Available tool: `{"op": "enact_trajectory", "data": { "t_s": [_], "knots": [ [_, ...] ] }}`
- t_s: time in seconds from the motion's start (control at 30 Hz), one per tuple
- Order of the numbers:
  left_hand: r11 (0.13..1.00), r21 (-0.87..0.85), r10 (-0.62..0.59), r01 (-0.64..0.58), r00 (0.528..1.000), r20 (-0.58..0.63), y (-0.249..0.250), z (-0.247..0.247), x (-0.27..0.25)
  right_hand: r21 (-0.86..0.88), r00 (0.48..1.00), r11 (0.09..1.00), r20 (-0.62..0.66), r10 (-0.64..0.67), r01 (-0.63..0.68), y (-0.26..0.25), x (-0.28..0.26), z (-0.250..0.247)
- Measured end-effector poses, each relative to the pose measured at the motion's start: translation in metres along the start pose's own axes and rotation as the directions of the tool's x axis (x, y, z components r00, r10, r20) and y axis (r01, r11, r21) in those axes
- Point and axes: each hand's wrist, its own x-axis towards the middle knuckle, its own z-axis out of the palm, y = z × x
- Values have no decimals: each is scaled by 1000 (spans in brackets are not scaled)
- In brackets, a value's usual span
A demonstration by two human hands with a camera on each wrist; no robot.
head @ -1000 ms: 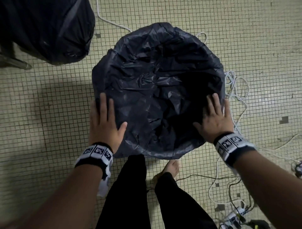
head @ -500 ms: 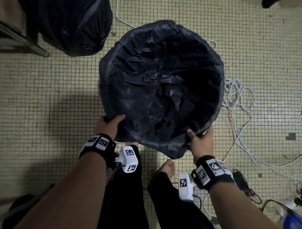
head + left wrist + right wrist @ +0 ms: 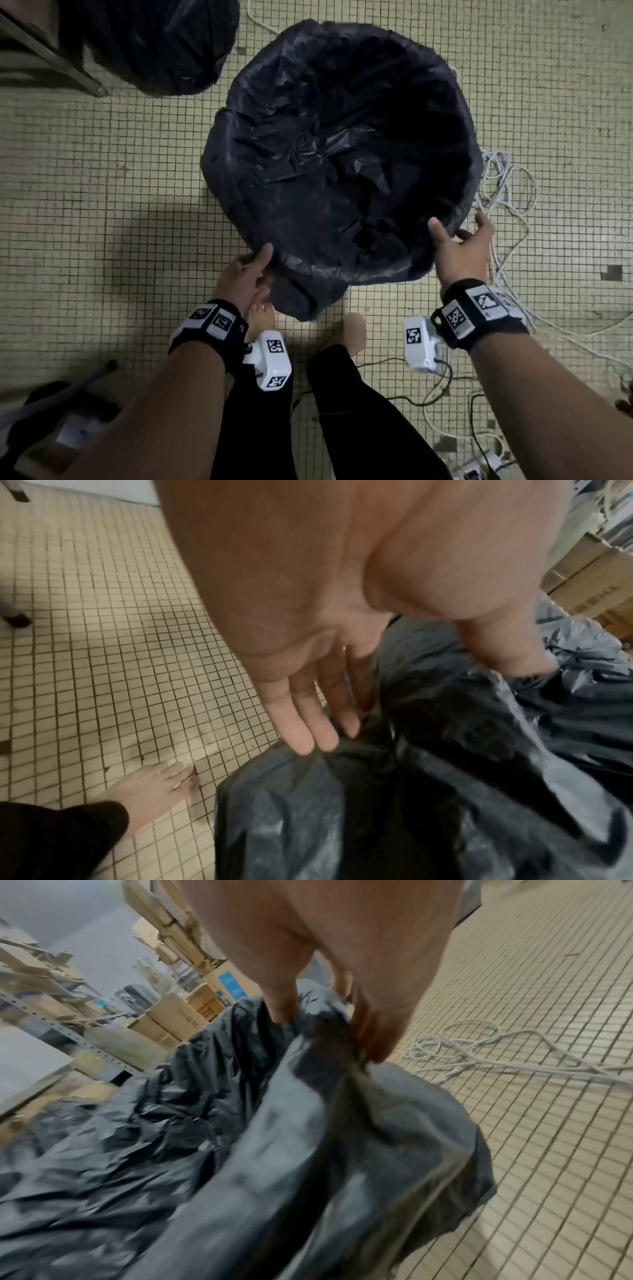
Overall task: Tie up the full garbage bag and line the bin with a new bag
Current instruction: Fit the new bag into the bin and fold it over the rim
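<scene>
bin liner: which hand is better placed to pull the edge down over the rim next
Right. The right hand already pinches the liner edge between thumb and fingers, a firm grip. The left hand has straight fingers only touching the plastic, so it would have to take hold first.

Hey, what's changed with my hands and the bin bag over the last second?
Both hands slid from lying flat on the bag's sides toward you, to its near edge. The right hand now pinches the new bag at the rim; the left hand has thumb on top, fingers straight against the plastic. The bag stays spread over the bin, and the full bag stays where it was.
</scene>
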Motion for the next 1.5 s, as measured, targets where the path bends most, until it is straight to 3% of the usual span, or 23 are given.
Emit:
{"op": "enact_trajectory", "data": {
  "t_s": [0.07,0.13,0.17,0.23,0.27,0.3,0.53,0.8,0.87,0.97,1.1,1.17,1.27,1.33,1.43,1.5],
  "knots": [
    [996,-88,27,-31,999,-44,3,-3,0,33,995,998,-80,65,-62,4,-33,7],
    [983,-181,2,-7,1000,-30,6,-2,5,118,959,953,0,283,-281,9,-66,16],
    [979,-205,-9,7,1000,-8,8,-1,8,129,902,894,114,416,-429,13,-81,21],
    [975,-221,-23,28,999,23,12,0,11,144,717,726,374,589,-672,17,-105,36],
    [978,-208,-26,32,999,34,13,0,15,186,636,636,471,612,-749,17,-115,46],
    [980,-197,-26,37,998,59,13,-3,19,245,599,567,526,603,-786,17,-122,57],
    [963,-232,-71,137,960,272,16,-13,37,593,662,329,521,538,-735,18,-128,107],
    [925,-308,-105,222,929,354,11,-21,50,780,747,156,492,446,-607,33,-138,122],
    [910,-311,-128,275,898,421,11,-22,51,803,760,143,467,453,-579,39,-135,129],
    [885,-301,-178,356,855,488,7,-18,48,811,731,117,441,520,-573,50,-127,134],
    [880,-359,-97,311,858,505,-7,-9,40,814,744,121,445,498,-568,64,-123,127],
    [880,-386,-38,275,852,522,-10,-6,38,843,761,54,454,464,-536,68,-125,125],
    [901,-357,-26,247,853,522,-11,-9,41,804,760,174,432,485,-569,68,-129,122],
    [905,-350,-29,244,853,521,-10,-11,44,779,756,201,454,471,-594,65,-133,120],
    [885,-391,2,251,839,545,-11,-16,48,771,745,123,543,387,-625,52,-139,119],
    [857,-450,26,252,851,525,-11,-18,54,768,752,129,555,355,-627,42,-143,121]
  ]
}}
